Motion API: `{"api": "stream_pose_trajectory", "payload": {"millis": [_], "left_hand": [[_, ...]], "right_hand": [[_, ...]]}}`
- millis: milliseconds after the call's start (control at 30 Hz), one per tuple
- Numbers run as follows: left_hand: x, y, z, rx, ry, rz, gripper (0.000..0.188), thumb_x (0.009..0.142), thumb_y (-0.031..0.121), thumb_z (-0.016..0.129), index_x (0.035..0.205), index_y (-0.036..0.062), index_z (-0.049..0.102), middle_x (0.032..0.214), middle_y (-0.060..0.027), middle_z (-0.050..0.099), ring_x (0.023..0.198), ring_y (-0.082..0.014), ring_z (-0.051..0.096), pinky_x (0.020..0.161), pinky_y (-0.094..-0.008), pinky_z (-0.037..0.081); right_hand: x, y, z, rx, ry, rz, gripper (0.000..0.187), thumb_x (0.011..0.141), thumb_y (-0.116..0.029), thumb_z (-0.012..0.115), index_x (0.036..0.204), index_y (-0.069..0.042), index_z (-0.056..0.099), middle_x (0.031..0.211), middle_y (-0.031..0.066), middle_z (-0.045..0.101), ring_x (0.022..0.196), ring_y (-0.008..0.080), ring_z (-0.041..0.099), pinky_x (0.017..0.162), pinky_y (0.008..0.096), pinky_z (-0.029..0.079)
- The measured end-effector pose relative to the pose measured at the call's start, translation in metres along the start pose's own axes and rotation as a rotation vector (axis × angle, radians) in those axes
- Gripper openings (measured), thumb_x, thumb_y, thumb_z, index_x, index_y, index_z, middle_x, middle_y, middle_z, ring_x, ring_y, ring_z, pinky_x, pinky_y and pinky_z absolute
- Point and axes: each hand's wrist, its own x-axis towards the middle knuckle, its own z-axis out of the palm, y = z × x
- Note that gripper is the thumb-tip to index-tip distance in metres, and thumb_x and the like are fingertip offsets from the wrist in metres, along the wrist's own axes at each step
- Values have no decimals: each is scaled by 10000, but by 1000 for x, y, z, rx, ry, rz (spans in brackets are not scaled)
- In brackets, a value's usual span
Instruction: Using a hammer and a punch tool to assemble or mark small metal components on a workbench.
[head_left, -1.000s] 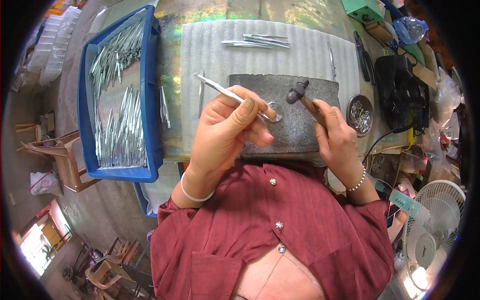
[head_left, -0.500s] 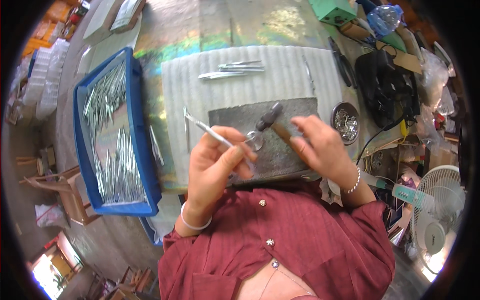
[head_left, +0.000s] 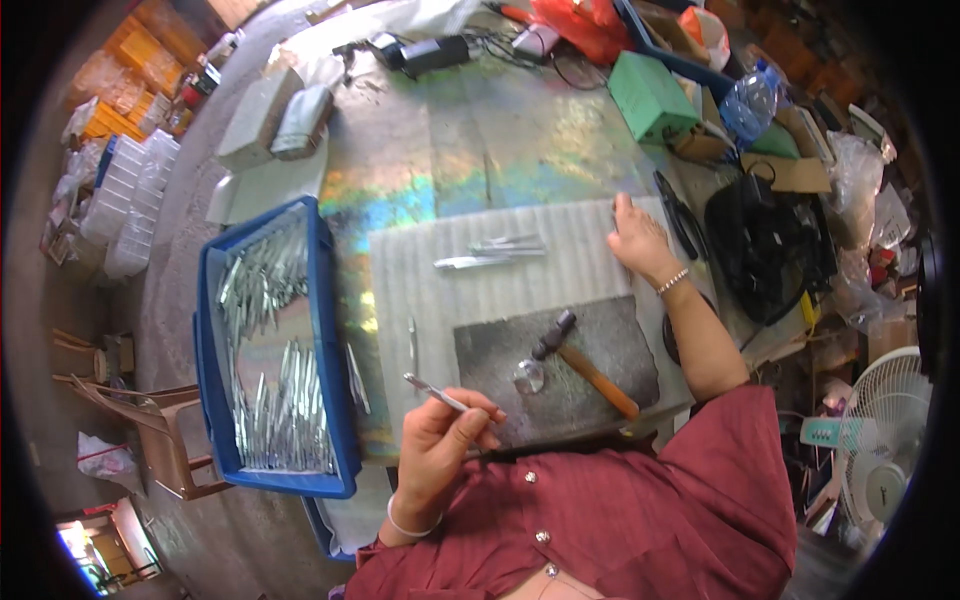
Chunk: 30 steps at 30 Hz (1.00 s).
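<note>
My left hand (head_left: 440, 440) is closed in a pinch round a slim silver metal tool (head_left: 435, 391), its narrow end pointing up and left. My right hand (head_left: 643, 240) reaches to the far right of the white foam sheet (head_left: 400, 290), fingers drawn together on the spot where a slim metal piece lay; what they hold is hidden. Between my arms, a hammer (head_left: 597, 382) with a wooden handle rests on a dark grey slab (head_left: 490, 350). A small clear round object (head_left: 529, 377) sits beside the hammer head. Several slim silver pieces (head_left: 490, 252) lie on the foam.
A blue tray (head_left: 345, 440) full of slim silver pieces stands at the left. Dark-handled pliers (head_left: 680, 215) and a black bag-like bundle (head_left: 765, 250) lie at the right. Farther back are a green box (head_left: 650, 97) and a plastic bottle (head_left: 750, 103). A fan (head_left: 880, 440) stands lower right.
My right hand has left the hammer area and stretched forward to the foam's far right. My left hand still holds the silver tool, now lower. The view has shifted, showing more of the table's back.
</note>
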Motion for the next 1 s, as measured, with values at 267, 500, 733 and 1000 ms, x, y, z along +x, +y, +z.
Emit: {"api": "stream_pose_trajectory", "payload": {"millis": [267,500,733,1000], "left_hand": [[4,3,-9,-83,-58,6,170,935,80,534,1065,-24,565,791,-78,640,642,-87,584,587,-202,470],[2,-8,-6,94,-35,101,206,945,99,528,1086,-37,590,790,-64,642,732,-87,598,672,-213,484],[1,-8,5,-21,-91,79,261,921,23,539,1175,-32,537,886,-72,646,828,-100,608,749,-230,494],[2,-17,8,20,-54,170,170,911,14,558,1074,-34,556,911,-57,647,845,-87,606,755,-214,498]], "right_hand": [[-11,12,-34,151,27,-21,168,745,-96,522,865,22,520,880,238,604,855,394,586,756,457,457],[-92,-64,-128,455,109,-241,131,859,-106,507,860,21,537,782,192,561,731,369,559,664,388,449],[-151,-111,-110,972,-448,-480,59,853,-40,590,900,-5,587,745,96,582,611,200,579,553,282,452],[-164,-142,-70,1157,-426,-360,76,864,-32,605,922,16,593,741,86,610,602,121,611,536,252,472]]}}
